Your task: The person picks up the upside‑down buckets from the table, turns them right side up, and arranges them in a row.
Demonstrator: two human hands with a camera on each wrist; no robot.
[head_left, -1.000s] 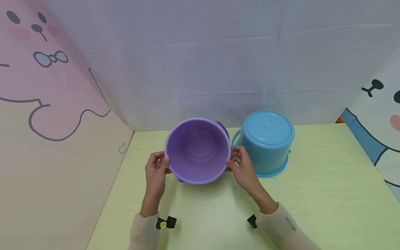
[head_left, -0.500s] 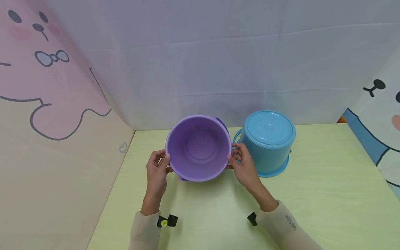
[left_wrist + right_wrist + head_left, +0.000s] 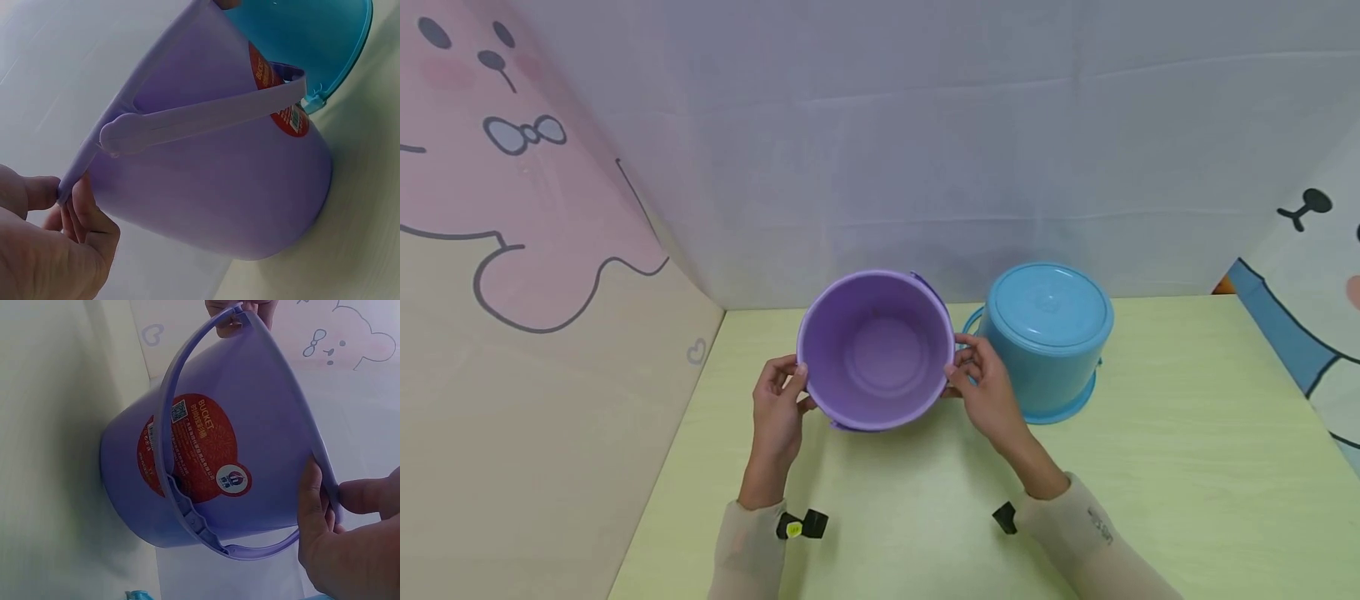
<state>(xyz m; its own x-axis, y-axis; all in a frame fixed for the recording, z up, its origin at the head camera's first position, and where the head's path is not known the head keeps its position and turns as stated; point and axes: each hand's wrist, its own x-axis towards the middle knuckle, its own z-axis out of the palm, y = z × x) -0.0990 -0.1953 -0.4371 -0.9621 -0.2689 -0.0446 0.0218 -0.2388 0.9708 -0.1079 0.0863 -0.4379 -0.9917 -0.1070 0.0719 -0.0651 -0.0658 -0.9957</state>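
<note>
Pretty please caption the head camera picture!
Left hand and right hand grip a purple bucket beside an overturned blue bucket.

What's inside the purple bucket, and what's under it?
Inside the purple bucket, only its own wall and round floor show. The yellow table shows beside it; the spot directly underneath is covered by the bucket.

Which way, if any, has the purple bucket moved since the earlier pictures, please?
Yes, slightly: in the head view, the purple bucket appears higher against the back edge of the table; whether lifted or pushed back, I cannot tell.
</note>
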